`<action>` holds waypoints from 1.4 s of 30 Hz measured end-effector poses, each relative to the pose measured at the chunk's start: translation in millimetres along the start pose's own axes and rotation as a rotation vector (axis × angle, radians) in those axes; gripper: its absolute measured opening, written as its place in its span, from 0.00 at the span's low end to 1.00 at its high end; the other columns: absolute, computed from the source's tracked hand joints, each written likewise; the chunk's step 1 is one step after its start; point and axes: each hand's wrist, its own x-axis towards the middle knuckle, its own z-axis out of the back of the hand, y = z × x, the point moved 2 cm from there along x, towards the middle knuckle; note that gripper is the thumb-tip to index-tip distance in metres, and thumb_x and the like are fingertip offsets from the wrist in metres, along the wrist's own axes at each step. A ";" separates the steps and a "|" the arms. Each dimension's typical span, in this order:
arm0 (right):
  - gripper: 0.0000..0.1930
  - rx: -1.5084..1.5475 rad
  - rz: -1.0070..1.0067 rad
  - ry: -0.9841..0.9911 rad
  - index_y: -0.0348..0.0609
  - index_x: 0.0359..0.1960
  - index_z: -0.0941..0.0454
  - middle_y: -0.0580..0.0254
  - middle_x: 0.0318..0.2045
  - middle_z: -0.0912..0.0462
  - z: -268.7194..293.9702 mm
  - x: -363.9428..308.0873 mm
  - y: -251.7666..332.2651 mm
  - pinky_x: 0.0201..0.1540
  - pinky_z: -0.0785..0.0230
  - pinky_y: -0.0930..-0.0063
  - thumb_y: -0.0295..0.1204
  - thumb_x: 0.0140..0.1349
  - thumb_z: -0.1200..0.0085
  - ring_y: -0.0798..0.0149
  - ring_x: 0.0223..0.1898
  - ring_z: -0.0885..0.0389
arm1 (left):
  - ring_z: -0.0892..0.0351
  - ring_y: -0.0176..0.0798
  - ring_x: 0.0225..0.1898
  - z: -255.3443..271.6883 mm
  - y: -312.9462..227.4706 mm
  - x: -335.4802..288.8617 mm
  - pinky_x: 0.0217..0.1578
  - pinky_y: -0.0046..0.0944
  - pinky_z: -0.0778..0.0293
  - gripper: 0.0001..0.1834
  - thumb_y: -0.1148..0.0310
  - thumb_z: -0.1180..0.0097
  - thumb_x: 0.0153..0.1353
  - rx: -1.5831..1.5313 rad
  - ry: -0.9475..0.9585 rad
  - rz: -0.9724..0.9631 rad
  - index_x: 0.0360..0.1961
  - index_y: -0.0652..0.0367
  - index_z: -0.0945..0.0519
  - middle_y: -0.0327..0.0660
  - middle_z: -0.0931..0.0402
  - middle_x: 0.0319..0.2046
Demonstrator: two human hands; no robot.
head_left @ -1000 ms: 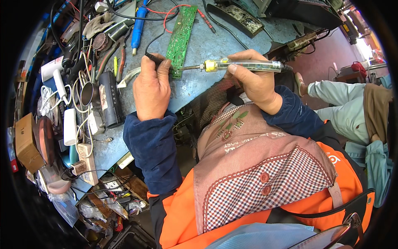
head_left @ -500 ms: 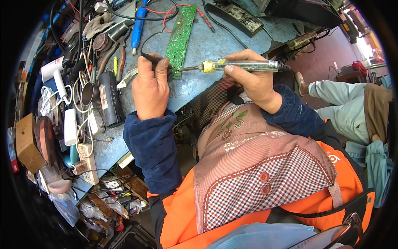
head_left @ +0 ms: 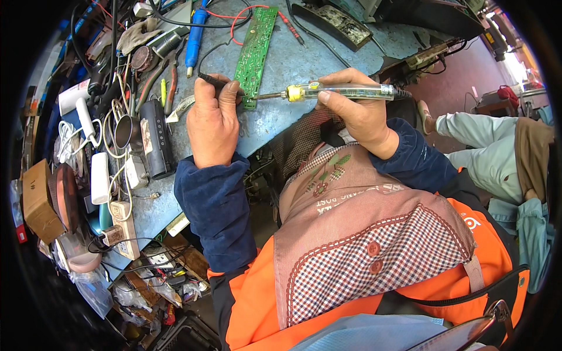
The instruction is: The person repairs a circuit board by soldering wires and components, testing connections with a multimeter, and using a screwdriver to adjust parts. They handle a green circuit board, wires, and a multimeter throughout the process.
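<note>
My left hand (head_left: 214,120) is closed in a pinch on a black test probe (head_left: 212,81), whose black lead curves away up the bench. Its tip is hidden behind my fingers, beside the near end of a long green circuit board (head_left: 254,55). From the right, my right hand (head_left: 358,111) grips a soldering iron (head_left: 348,92) with a clear handle and yellow tape at its front. The iron lies nearly level, its thin metal tip pointing left at the board's near end. Whether the tip touches the board, I cannot tell.
A red test probe (head_left: 294,32) lies beyond the board, near a blue-handled tool (head_left: 195,41). Pliers (head_left: 171,88), a black battery-like block (head_left: 155,140) and tangled cables crowd the left. A power strip (head_left: 124,229) sits at the bench edge. Another person's legs (head_left: 483,137) show at right.
The soldering iron has shifted very slightly to the right. My left hand with the probe and the circuit board look the same.
</note>
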 end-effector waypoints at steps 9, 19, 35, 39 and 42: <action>0.11 0.007 -0.007 0.014 0.32 0.49 0.16 0.58 0.33 0.09 0.7 0.7 0.5 0.39 0.18 0.79 0.23 0.68 0.32 0.71 0.34 0.10 | 0.10 0.46 0.32 -0.4 -1.3 -0.3 0.34 0.43 0.19 0.07 0.69 0.39 0.77 0.086 0.025 -0.047 0.46 0.60 0.24 0.45 0.13 0.31; 0.10 0.214 -0.065 -0.015 0.32 0.49 0.16 0.56 0.36 0.10 1.8 0.7 -11.6 0.40 0.16 0.77 0.22 0.69 0.34 0.68 0.35 0.10 | 0.10 0.47 0.31 -0.4 -0.3 -1.2 0.33 0.43 0.19 0.07 0.69 0.40 0.78 0.049 -0.007 -0.041 0.47 0.59 0.24 0.45 0.14 0.30; 0.12 0.109 -0.062 0.002 0.32 0.50 0.16 0.58 0.33 0.09 -7.2 0.8 -2.7 0.38 0.20 0.81 0.22 0.68 0.31 0.73 0.34 0.11 | 0.11 0.47 0.31 0.4 0.5 -0.7 0.33 0.43 0.20 0.06 0.69 0.40 0.78 0.019 0.003 -0.026 0.45 0.60 0.24 0.45 0.14 0.29; 0.12 0.089 -0.048 0.003 0.32 0.50 0.16 0.58 0.33 0.09 -5.8 0.7 -3.4 0.38 0.19 0.81 0.22 0.68 0.31 0.72 0.34 0.11 | 0.11 0.46 0.31 1.4 -0.9 -0.3 0.33 0.43 0.20 0.06 0.69 0.40 0.78 0.050 0.007 -0.028 0.45 0.60 0.24 0.46 0.13 0.29; 0.12 0.093 -0.041 0.007 0.32 0.51 0.16 0.58 0.33 0.09 -5.2 1.3 -4.3 0.38 0.19 0.80 0.22 0.68 0.31 0.72 0.34 0.11 | 0.11 0.46 0.31 0.6 -0.9 -0.5 0.33 0.43 0.20 0.06 0.70 0.40 0.78 0.048 0.008 -0.024 0.45 0.61 0.24 0.46 0.13 0.29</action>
